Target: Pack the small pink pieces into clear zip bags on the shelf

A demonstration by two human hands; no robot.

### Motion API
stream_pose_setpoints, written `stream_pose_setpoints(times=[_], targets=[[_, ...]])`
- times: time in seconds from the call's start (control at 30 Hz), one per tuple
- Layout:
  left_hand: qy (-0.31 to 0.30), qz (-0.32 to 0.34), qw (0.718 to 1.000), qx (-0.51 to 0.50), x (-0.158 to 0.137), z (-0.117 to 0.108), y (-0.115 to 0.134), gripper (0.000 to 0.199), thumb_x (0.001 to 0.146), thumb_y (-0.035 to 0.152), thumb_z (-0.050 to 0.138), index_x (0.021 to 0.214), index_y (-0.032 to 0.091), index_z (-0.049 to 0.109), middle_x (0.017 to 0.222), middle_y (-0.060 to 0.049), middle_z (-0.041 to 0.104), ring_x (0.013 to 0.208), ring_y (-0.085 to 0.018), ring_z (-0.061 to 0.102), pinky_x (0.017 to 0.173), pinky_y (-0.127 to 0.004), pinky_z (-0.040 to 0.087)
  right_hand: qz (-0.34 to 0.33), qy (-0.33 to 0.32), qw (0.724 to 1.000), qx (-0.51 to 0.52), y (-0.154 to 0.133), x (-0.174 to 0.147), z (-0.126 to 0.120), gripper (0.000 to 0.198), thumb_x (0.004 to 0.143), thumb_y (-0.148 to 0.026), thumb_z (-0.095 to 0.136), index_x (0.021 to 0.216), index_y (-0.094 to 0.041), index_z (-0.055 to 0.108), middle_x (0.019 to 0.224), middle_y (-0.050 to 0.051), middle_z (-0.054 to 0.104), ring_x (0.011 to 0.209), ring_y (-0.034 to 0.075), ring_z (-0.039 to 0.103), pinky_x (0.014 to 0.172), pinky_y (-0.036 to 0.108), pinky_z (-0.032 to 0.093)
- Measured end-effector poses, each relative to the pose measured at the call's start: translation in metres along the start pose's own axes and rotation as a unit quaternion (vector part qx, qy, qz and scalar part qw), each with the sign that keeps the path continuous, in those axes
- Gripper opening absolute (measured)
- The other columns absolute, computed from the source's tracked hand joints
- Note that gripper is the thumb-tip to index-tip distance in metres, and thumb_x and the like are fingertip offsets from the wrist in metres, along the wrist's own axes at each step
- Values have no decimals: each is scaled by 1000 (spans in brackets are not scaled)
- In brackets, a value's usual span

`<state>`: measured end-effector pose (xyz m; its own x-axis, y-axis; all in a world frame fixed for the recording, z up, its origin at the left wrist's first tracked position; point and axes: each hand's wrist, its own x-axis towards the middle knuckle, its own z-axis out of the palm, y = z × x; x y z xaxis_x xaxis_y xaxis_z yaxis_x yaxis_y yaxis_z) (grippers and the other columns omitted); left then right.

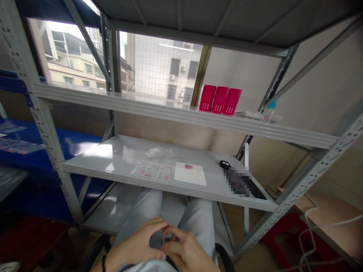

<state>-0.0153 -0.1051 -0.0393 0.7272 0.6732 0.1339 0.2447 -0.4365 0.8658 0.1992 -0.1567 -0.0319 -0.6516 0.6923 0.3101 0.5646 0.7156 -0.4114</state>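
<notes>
Low over my lap, my left hand [140,241] and my right hand [185,247] meet around a small clear plastic bag [164,238] with a pinkish edge. My right fingers pinch it; the left thumb and fingers curve around its other side. Most of the bag is hidden by my fingers. On the shelf board ahead lie clear zip bags [152,172] in a row, with small pink-red pieces inside. To their right, a white sheet of paper [190,176] carries a little pile of pink-red pieces [188,166]. Behind them lie crumpled clear bags [161,152].
A blurred-out dark object [237,181] lies at the board's right end. Magenta boxes [220,100] and a bottle with a blue top [270,110] stand on the upper shelf [159,109]. Metal uprights [42,124] flank me. A red stool [286,241] and white cables are at right.
</notes>
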Motion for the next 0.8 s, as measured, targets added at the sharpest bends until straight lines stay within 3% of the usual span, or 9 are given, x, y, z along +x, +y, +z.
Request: stream_pose_setpoints(times=[0.1, 0.23, 0.33, 0.4, 0.47, 0.6, 0.8], targets=[[23, -7, 1000, -8, -3, 0, -6, 64, 66, 42, 82, 126, 31, 60, 120, -4, 63, 112, -28, 55, 103, -40, 39, 3, 42, 998, 37, -4, -5, -6, 16, 95, -24, 53, 104, -27, 66, 108, 2, 68, 97, 17, 64, 87, 25, 48], [76, 30, 991, -102, 4, -11, -11, 57, 75, 48, 75, 126, 29, 59, 109, -4, 66, 105, -26, 58, 97, -38, 43, 81, 197, 972, 95, 7, -19, -26, 17, 95, -26, 52, 103, -26, 66, 97, 4, 71, 91, 19, 65, 82, 27, 50], [123, 58, 978, -158, 34, -29, -2, 51, 77, 46, 73, 123, 26, 61, 105, -5, 66, 104, -26, 58, 96, -37, 43, 163, 327, 927, 88, 40, -16, -50, 18, 95, -30, 51, 102, -24, 66, 92, 5, 71, 82, 20, 65, 73, 28, 51], [148, 86, 969, -177, 67, -43, 9, 50, 78, 42, 74, 123, 24, 61, 106, -6, 65, 108, -26, 57, 98, -36, 41, 208, 366, 906, 44, 70, -1, -70, 22, 95, -33, 52, 106, -21, 66, 96, 6, 71, 81, 20, 65, 71, 28, 50], [188, 112, 955, -199, 106, -55, 20, 49, 78, 41, 73, 122, 22, 62, 107, -7, 65, 109, -26, 57, 98, -35, 41, 235, 348, 907, -26, 99, 23, -90, 26, 96, -32, 47, 107, -18, 66, 98, 8, 71, 77, 19, 64, 70, 28, 50], [301, 100, 919, -232, 172, -70, 24, 40, 80, 44, 68, 112, 20, 66, 107, -8, 67, 107, -25, 58, 95, -34, 42, 238, 235, 930, -150, 147, 76, -117, 28, 94, -19, 42, 106, -15, 68, 99, 9, 71, 86, 19, 64, 80, 29, 48], [343, 68, 916, -197, 198, -73, 0, 39, 80, 47, 68, 110, 21, 68, 101, -6, 70, 103, -25, 61, 94, -35, 41, 229, 138, 945, -191, 180, 111, -118, 25, 93, -17, 49, 94, -20, 74, 94, 7, 71, 96, 21, 61, 85, 27, 43]])
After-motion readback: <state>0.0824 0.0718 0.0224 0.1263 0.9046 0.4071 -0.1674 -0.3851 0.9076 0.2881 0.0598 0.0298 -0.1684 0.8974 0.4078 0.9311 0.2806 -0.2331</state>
